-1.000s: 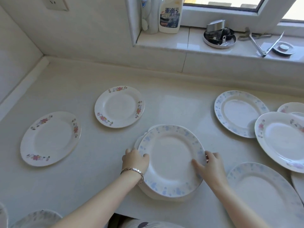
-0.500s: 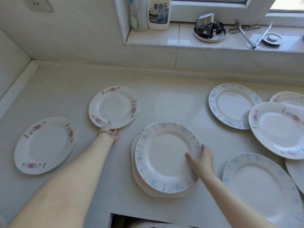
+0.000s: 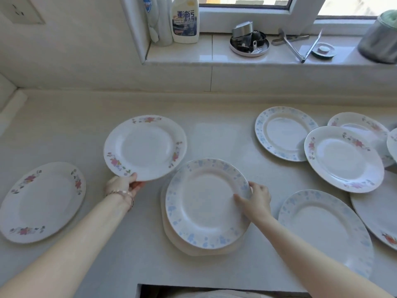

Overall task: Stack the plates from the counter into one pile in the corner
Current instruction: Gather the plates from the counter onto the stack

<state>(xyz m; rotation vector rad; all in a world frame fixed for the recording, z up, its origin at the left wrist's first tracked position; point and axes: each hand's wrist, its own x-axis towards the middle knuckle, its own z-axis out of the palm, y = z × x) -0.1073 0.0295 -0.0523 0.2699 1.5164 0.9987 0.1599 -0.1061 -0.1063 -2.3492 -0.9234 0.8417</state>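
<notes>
Plates lay all over the counter (image 3: 214, 130) in my head view, so I judged the job was only just begun. A small pile (image 3: 174, 239) sat in the middle, near me, with a blue plate (image 3: 206, 203) on top. The corner (image 3: 20, 93) was far off on the left, well apart from the pile.

I thought the step in hand was picking up the pink-flower plate (image 3: 145, 147) to add it to the pile. The next move called for carrying it right, over the blue plate, lining it up and laying it down softly so nothing slid or chipped. After that, more plates waited: one on the near left (image 3: 43, 201) and a bunch on the right (image 3: 343, 159). The pile would also need to go to the corner.

My left arm reached in from the near left. The left hand (image 3: 123, 186) pinched the near rim of the pink-flower plate, thumb on top and fingers tucked under. That plate's right edge hid a bit of the blue plate's far rim, so it looked lifted.

My right arm came in from the near right. The right hand (image 3: 257, 198) held the blue plate's right rim, thumb lying on the plate and fingers bent round the edge, as if to keep the pile steady.
</notes>
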